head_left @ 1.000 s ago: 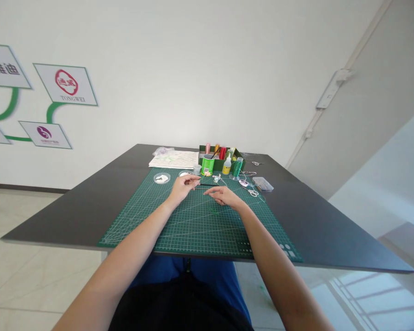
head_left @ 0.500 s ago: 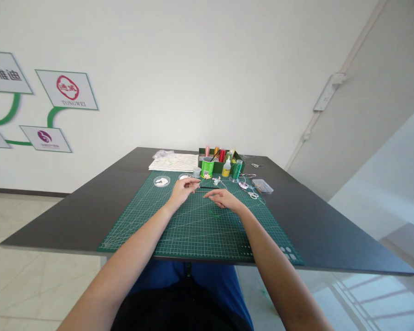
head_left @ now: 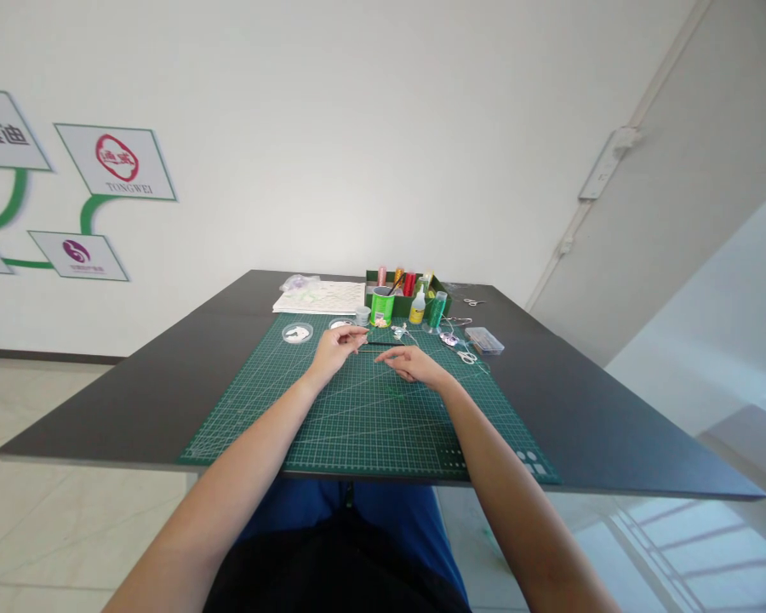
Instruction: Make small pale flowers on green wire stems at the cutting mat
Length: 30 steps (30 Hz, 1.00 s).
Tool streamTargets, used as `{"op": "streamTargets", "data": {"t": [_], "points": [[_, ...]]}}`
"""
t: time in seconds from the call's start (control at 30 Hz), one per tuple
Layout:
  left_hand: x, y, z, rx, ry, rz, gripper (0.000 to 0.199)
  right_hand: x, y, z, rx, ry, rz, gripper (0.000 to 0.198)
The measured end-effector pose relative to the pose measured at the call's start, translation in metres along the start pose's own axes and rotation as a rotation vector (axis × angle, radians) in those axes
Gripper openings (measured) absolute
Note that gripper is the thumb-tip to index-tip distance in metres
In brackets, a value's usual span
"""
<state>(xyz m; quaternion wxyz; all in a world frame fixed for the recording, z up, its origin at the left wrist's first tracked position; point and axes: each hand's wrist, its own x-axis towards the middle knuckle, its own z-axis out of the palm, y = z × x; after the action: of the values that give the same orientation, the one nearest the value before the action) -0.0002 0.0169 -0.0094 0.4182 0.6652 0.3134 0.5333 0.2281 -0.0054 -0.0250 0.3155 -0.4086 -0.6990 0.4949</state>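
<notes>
Over the green cutting mat (head_left: 370,434), my left hand (head_left: 337,349) is closed in a pinch, thumb against fingertips; whatever it grips is too small to make out. My right hand (head_left: 414,363) hovers just to its right, index finger reaching left and the others curled; any fine thing in its fingertips cannot be made out. A thin black stick (head_left: 386,344) lies on the mat just beyond the gap between both hands. Behind it are a bright green can (head_left: 381,307) with a brush in it and a small whitish ornament (head_left: 399,331).
A dark green box (head_left: 445,300) with thread spools stands at the back, a yellow-labelled glue bottle (head_left: 417,310) and green spool (head_left: 437,312) before it. Nearby are white scissors (head_left: 466,358), a clear plastic case (head_left: 484,340), a round dish (head_left: 297,333) and white sheets (head_left: 322,299).
The view has shifted slightly. Both hands keep nearly the same pose and place, with only small finger movement.
</notes>
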Motion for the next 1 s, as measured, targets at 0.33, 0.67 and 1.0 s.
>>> {"op": "streamTargets", "data": {"t": [0.33,0.67,1.0], "points": [[0.0008,-0.0029,-0.0002,0.004,0.016,0.008,0.029,-0.0001,0.0002,-0.0005,-0.003,0.008,0.007,0.046],[0.0018,-0.0043,-0.0012,-0.003,0.028,-0.002,0.029,-0.0003,-0.0009,0.0005,0.027,0.007,0.007,0.048],[0.0035,-0.0098,-0.0020,-0.007,0.035,-0.007,0.032,-0.0005,-0.0018,0.0013,-0.001,0.026,0.019,0.046]]}}
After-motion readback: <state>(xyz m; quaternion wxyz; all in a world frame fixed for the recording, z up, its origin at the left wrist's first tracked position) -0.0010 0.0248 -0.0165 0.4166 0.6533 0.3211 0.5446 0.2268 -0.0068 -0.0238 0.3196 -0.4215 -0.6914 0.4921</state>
